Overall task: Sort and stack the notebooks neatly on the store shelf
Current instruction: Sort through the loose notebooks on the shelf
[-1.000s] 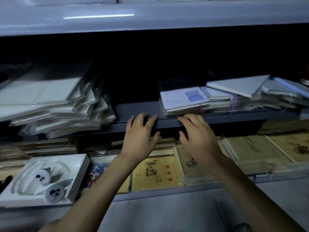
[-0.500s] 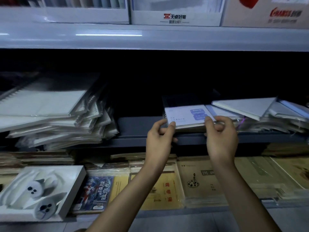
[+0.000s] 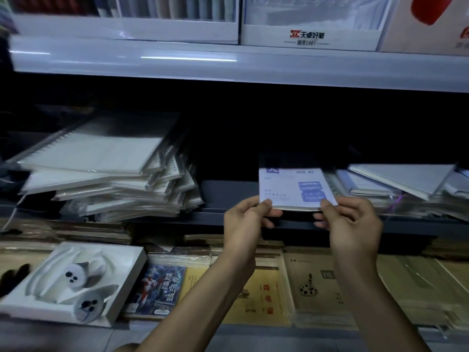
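Observation:
A small white notebook with blue labels [image 3: 291, 189] is held just above the front of the dark middle shelf [image 3: 218, 199]. My left hand [image 3: 245, 222] pinches its near left corner, thumb on top. My right hand [image 3: 351, 224] pinches the near right corner the same way. To the left, a leaning pile of wrapped spiral notebooks [image 3: 106, 174] lies on that shelf. To the right lies a messy heap of white and blue notebooks [image 3: 401, 184].
The upper shelf edge [image 3: 228, 64] carries white display boxes [image 3: 309, 26]. Below, the lower shelf holds yellow and tan exercise books [image 3: 314, 285], a colourful comic-style book [image 3: 160, 288] and a white box with rabbit figures [image 3: 73, 280].
Both hands rose from the shelf edge to the white notebook and took hold of its near corners. The notebook has been lifted and drawn forward. The view has tilted upward.

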Motion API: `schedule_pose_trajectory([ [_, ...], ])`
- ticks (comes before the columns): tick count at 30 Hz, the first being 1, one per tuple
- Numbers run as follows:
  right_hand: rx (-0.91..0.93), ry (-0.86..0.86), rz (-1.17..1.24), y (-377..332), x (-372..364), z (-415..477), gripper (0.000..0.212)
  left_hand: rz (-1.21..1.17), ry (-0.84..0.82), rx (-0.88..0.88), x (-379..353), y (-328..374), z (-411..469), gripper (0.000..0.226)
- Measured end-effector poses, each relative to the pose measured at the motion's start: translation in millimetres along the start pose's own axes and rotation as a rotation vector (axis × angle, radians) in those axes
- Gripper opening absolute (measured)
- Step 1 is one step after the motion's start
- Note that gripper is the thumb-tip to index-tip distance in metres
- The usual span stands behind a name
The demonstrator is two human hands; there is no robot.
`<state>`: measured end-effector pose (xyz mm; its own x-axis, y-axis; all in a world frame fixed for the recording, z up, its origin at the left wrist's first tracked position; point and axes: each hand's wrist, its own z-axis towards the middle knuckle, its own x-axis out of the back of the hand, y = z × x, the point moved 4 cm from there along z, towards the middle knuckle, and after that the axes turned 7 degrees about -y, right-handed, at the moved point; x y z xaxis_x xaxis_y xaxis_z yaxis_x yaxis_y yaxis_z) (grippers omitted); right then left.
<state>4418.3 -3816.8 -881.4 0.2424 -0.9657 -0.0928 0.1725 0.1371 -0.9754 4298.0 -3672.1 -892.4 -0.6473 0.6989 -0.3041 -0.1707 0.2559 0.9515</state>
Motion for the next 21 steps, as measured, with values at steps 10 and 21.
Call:
schedule_pose_trajectory([
  [10,-0.109,-0.265,0.116,14.5,-63.8,-18.7,0.019,0.043,0.226,-0.209,61.6,12.4,-16.9,0.016],
  [21,0.346,-0.335,-1.080,23.4,-79.8,-44.0,0.052,0.190,0.314,-0.161,80.3,-5.4,-3.3,0.030],
])
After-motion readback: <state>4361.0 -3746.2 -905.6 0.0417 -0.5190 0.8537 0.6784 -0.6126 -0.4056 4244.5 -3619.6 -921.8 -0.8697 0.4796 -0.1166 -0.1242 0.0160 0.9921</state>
